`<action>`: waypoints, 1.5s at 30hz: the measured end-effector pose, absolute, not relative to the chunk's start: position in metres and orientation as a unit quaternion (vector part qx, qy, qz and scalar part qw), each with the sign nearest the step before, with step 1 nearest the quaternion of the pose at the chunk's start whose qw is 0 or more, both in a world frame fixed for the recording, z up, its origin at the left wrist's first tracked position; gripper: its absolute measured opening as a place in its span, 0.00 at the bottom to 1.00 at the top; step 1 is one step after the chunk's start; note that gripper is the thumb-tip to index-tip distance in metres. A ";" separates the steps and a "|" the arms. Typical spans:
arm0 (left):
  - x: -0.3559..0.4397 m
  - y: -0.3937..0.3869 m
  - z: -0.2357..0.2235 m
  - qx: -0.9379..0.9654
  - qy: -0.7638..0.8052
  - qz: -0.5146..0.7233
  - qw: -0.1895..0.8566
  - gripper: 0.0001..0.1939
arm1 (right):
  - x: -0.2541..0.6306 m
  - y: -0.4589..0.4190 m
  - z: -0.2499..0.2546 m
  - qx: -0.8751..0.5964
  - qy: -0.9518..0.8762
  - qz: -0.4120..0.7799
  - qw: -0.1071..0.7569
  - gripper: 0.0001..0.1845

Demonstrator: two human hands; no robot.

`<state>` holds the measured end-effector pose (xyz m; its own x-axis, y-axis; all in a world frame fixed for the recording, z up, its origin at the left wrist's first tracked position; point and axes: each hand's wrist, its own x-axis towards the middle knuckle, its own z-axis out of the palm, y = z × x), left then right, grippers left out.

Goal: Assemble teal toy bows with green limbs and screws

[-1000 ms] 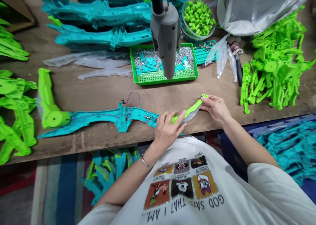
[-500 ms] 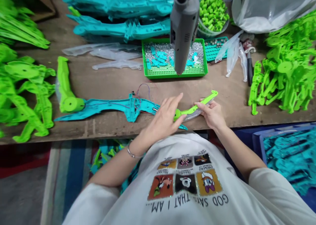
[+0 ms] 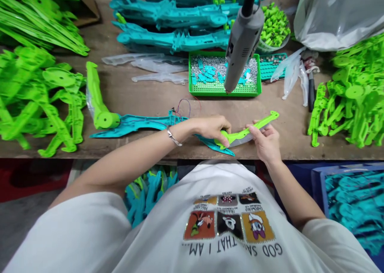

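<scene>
A long teal toy bow body [image 3: 141, 123] with thin wires lies along the front of the wooden table [image 3: 144, 97], a lime green limb [image 3: 96, 99] fitted on its left end. My left hand [image 3: 210, 128] is curled over the right end of the teal body, fingers pressed on the round hub of a second lime green limb [image 3: 255, 128]. My right hand [image 3: 264, 141] pinches that green limb near its middle, with a clear plastic piece under it.
A grey electric screwdriver [image 3: 241, 45] hangs above a green tray [image 3: 222, 90] of screws and small teal parts. Teal bow bodies [image 3: 174, 21] are stacked behind. Lime green parts are piled at left [image 3: 33, 93] and right [image 3: 351, 93]. A blue crate [image 3: 354, 189] holds teal parts.
My left hand has gone from flat fingers to a curled grip on the hub end of the green limb. The view has shifted left. My right hand keeps hold of the limb.
</scene>
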<state>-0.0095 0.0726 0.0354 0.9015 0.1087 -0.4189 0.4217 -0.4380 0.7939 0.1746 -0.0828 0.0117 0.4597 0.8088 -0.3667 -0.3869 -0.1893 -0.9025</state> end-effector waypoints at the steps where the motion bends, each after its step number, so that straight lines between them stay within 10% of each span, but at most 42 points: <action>1: -0.010 0.071 0.035 0.834 0.160 -0.152 0.506 0.24 | 0.172 -0.083 0.011 -0.593 -0.169 0.493 0.614 0.26; 39: -0.001 0.107 0.039 0.726 0.194 -0.174 0.636 0.28 | 0.133 -0.087 0.006 -0.581 -0.171 0.600 0.523 0.16; 45: -0.009 0.098 0.039 0.819 0.154 -0.095 0.544 0.15 | 0.123 -0.084 0.003 -0.603 -0.191 0.556 0.540 0.18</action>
